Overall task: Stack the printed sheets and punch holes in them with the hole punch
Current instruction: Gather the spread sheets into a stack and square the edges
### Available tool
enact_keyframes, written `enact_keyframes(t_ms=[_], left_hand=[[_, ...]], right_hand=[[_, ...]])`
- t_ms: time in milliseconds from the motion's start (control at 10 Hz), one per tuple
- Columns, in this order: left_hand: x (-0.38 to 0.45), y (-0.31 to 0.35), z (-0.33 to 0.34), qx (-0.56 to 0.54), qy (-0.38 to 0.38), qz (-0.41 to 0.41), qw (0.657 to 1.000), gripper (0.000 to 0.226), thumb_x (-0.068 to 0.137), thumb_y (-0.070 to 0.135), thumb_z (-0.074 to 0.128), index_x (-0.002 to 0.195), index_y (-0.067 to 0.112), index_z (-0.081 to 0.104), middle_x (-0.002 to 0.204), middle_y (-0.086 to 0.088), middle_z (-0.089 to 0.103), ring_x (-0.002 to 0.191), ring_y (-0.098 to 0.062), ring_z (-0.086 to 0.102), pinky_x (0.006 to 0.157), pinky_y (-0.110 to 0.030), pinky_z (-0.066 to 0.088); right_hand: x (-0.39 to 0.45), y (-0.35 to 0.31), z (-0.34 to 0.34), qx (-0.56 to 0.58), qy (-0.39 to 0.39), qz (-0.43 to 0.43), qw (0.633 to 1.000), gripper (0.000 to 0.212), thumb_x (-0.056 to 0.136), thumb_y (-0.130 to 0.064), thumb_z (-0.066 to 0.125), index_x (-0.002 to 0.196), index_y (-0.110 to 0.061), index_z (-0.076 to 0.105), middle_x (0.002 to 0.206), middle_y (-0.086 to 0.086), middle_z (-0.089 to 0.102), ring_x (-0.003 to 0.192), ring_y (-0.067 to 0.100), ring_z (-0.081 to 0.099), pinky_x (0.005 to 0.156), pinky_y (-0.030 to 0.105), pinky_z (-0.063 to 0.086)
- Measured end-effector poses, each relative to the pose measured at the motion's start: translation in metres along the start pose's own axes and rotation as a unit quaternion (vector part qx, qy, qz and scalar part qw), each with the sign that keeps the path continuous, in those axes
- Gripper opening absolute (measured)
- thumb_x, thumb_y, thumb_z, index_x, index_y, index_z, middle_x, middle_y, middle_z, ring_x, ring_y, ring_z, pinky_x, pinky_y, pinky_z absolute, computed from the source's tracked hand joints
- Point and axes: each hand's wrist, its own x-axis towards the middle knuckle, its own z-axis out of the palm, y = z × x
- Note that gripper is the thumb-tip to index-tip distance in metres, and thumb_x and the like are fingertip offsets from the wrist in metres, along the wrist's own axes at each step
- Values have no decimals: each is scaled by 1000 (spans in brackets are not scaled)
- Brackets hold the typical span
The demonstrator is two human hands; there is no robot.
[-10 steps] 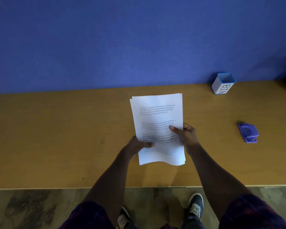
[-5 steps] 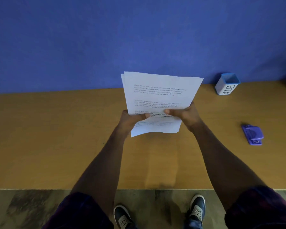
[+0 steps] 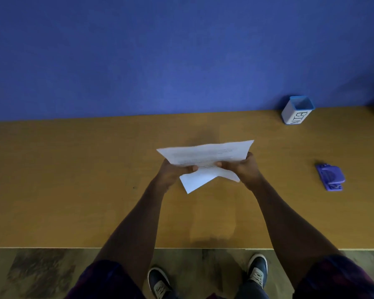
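A stack of white printed sheets (image 3: 205, 155) is held in the air above the middle of the wooden table (image 3: 73, 180), tilted nearly flat so I see it almost edge-on. My left hand (image 3: 173, 171) grips its left side with the thumb on top. My right hand (image 3: 240, 167) grips the right side the same way. The lower corners of the sheets hang loose between my hands. A purple hole punch (image 3: 330, 176) lies on the table to the right, apart from both hands.
A small white and blue container marked BIN (image 3: 297, 111) stands at the back right against the blue wall. The table's front edge runs just above my shoes, with floor below it.
The sheets were lifted off the table, held upright facing me, then tipped forward and lowered toward the table. Both hands kept their grip throughout.
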Motion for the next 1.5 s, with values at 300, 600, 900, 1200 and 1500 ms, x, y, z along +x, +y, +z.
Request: enact_keyframes(t_ms=[300, 600, 900, 1200, 1500], left_hand=[[3, 19, 5, 52, 32, -189, 980, 55, 39, 38, 103, 66, 23, 57, 27, 8, 50, 34, 11, 54, 58, -19, 41], [14, -1, 8, -38, 48, -27, 998, 42, 74, 14, 91, 113, 16, 77, 119, -5, 76, 114, -25, 71, 94, -45, 59], [6, -12, 9, -98, 20, -14, 995, 49, 81, 8, 83, 127, 10, 69, 132, -13, 69, 125, -34, 64, 102, -52, 53], [1, -6, 17, -47, 53, -38, 997, 36, 83, 12, 83, 118, 14, 75, 120, -4, 76, 114, -25, 71, 102, -53, 54], [-9, 9, 22, -254, 55, 74, 963, 43, 106, 7, 51, 149, 8, 48, 152, -20, 51, 140, -40, 50, 113, -65, 39]], right_hand=[[-1, 3, -14, -48, -41, -29, 998, 28, 72, -8, 74, 98, 3, 75, 87, -4, 79, 78, 9, 73, 70, 25, 53], [2, 6, -5, 32, 26, -27, 999, 41, 74, 6, 86, 108, -15, 77, 116, 16, 76, 110, 37, 71, 91, 51, 59], [-6, 5, 2, 49, 54, 1, 997, 35, 76, 8, 83, 100, -19, 79, 111, 9, 79, 107, 31, 74, 93, 46, 60], [-19, 15, -3, 19, 66, 47, 996, 29, 74, -2, 89, 98, -15, 80, 105, 5, 80, 101, 27, 76, 90, 47, 61], [-26, 12, -8, 200, 148, 104, 963, 72, 81, -39, 84, 142, -18, 52, 142, 6, 61, 129, 29, 60, 97, 41, 54]])
